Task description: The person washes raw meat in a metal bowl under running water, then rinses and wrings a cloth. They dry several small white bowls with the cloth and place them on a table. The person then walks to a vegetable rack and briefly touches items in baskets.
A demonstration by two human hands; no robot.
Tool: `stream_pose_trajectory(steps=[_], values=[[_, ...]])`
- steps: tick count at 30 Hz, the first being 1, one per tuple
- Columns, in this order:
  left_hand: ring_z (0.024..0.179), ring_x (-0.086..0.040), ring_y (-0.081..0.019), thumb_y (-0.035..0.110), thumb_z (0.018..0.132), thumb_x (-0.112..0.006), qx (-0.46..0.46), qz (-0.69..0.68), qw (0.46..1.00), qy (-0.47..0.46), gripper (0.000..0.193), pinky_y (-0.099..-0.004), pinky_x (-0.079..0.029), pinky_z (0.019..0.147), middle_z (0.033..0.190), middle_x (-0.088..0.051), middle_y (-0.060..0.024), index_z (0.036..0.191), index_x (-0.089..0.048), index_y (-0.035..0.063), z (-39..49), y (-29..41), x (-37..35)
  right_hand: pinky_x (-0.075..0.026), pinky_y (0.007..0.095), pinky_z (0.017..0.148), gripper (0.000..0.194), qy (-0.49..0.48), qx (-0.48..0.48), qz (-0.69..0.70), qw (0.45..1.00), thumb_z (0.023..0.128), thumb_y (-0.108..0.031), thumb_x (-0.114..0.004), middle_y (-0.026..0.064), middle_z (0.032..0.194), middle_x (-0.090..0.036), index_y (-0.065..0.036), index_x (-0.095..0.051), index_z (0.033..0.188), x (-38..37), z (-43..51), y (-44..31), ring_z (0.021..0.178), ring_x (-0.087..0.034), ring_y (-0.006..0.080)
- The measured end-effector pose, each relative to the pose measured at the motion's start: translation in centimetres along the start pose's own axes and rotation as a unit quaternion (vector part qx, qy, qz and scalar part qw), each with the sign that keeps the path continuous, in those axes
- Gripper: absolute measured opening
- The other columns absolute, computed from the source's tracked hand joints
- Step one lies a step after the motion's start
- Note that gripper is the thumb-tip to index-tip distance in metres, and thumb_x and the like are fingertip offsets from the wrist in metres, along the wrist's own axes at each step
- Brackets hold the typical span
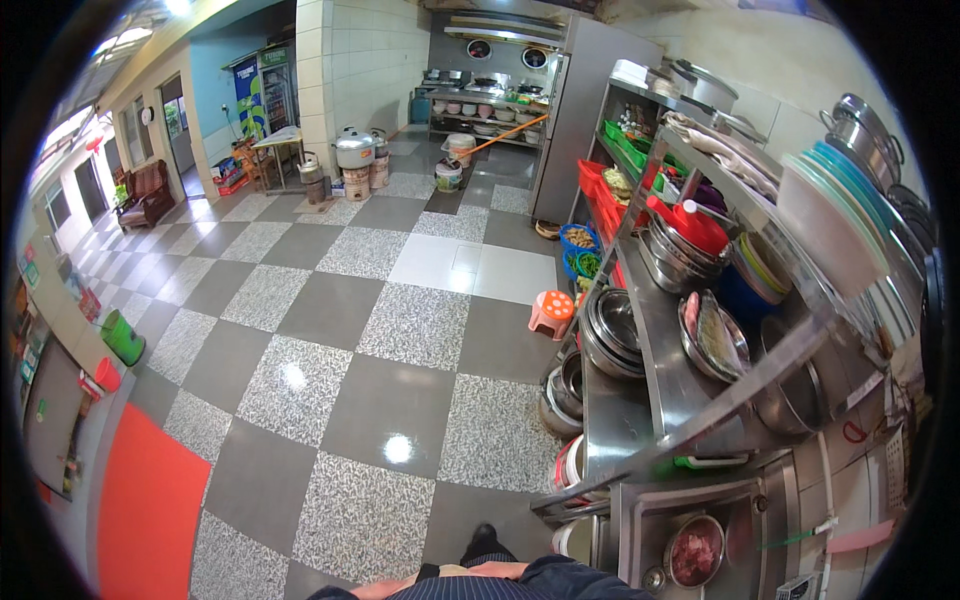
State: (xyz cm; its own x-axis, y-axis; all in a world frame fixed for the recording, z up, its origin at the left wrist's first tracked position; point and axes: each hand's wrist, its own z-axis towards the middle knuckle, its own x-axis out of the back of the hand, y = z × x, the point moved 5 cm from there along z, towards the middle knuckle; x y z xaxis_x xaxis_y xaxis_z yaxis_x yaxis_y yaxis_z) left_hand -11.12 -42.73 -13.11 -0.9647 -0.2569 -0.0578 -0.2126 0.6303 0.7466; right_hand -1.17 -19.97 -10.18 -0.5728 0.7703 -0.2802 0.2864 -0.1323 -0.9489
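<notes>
At the bottom edge, my left hand (pixel 381 589) lies against the dark pinstriped cloth (pixel 457 588) at my waist. My right hand (pixel 501 570) rests by the same cloth, below a dark sleeve (pixel 574 579). The fingers of both hands are mostly hidden, so I cannot tell whether they grip anything. A beige strip (pixel 450 571) shows between them. To my right, a stainless steel sink (pixel 637 517) contains a metal bowl (pixel 721 556) with raw red meat (pixel 694 553) in it. One dark shoe (pixel 486 534) stands on the checkered tile floor (pixel 367 502).
A steel shelf rack (pixel 611 420) lines the right side, bearing nested bowls (pixel 616 322), a fish (pixel 716 330) in a metal dish and stacked plastic basins (pixel 825 225). An orange stool (pixel 553 311) stands beside it. A red mat (pixel 146 502) lies left; a stove counter (pixel 487 96) is at the back.
</notes>
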Motion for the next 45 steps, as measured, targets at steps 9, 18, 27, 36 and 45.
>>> stream_pose_trajectory(steps=[9, 18, 27, 36, 45], values=[[0.101, -0.053, -0.0148, 0.023, 0.085, -0.059, 0.058, 0.007, 0.998, -0.029, 0.04, -0.0275, -0.041, 0.088, 0.113, -0.057, -0.0092, 0.119, -0.053, 0.0036, 12.1, 4.4, 12.7, -0.04, 0.0213, 0.06, 0.026, 0.077, -0.201, 0.031, 0.976, 0.088, -0.025, -0.056, -0.0037, 0.07, -0.058, 0.0, -0.063, 0.084, 17.3, 7.2, -4.8, 0.066, -0.049, 0.0037], [0.077, -0.058, -0.0108, 0.015, 0.083, -0.061, 0.014, -0.045, 0.966, 0.254, 0.025, -0.0252, -0.047, 0.072, 0.085, -0.066, -0.0026, 0.103, -0.063, 0.0003, 15.2, 19.8, 31.4, -0.048, 0.0274, 0.063, 0.019, 0.249, -0.154, -0.231, 0.928, 0.076, -0.025, -0.065, 0.005, 0.071, -0.065, -0.006, -0.066, 0.08, 41.3, 14.9, -12.8, 0.067, -0.06, 0.0124], [0.077, -0.061, -0.0203, 0.01, 0.079, -0.062, 0.269, -0.174, 0.867, 0.383, 0.021, -0.0331, -0.051, 0.067, 0.083, -0.063, -0.0125, 0.093, -0.061, -0.0057, 17.5, 9.5, 48.7, -0.049, 0.0261, 0.054, 0.018, 0.383, -0.274, -0.123, 0.873, 0.076, -0.024, -0.065, 0.0053, 0.067, -0.064, -0.006, -0.066, 0.08, 62.6, 18.4, -12.7, 0.056, -0.059, 0.0105], [0.074, -0.061, -0.0233, 0.009, 0.078, -0.061, 0.285, 0.043, 0.902, 0.322, 0.021, -0.0366, -0.054, 0.064, 0.081, -0.061, -0.0142, 0.091, -0.06, -0.0068, 28.1, 18.7, 74.5, -0.046, 0.0321, 0.045, 0.02, 0.527, -0.338, 0.062, 0.777, 0.082, -0.023, -0.056, 0.0071, 0.072, -0.063, -0.004, -0.062, 0.077, 70.9, 14.9, -7.9, 0.051, -0.056, 0.0175], [0.063, -0.061, -0.0221, 0.003, 0.074, -0.057, 0.008, -0.053, 0.906, 0.421, 0.017, -0.0367, -0.054, 0.056, 0.076, -0.059, -0.0136, 0.088, -0.058, -0.0079, 46.9, 38.7, 96.0, -0.05, 0.0377, 0.055, 0.021, 0.609, -0.383, 0.301, 0.626, 0.083, -0.02, -0.057, 0.0146, 0.085, -0.063, 0.0, -0.062, 0.086, 77.9, 14.4, -7.0, 0.073, -0.061, 0.0235]])
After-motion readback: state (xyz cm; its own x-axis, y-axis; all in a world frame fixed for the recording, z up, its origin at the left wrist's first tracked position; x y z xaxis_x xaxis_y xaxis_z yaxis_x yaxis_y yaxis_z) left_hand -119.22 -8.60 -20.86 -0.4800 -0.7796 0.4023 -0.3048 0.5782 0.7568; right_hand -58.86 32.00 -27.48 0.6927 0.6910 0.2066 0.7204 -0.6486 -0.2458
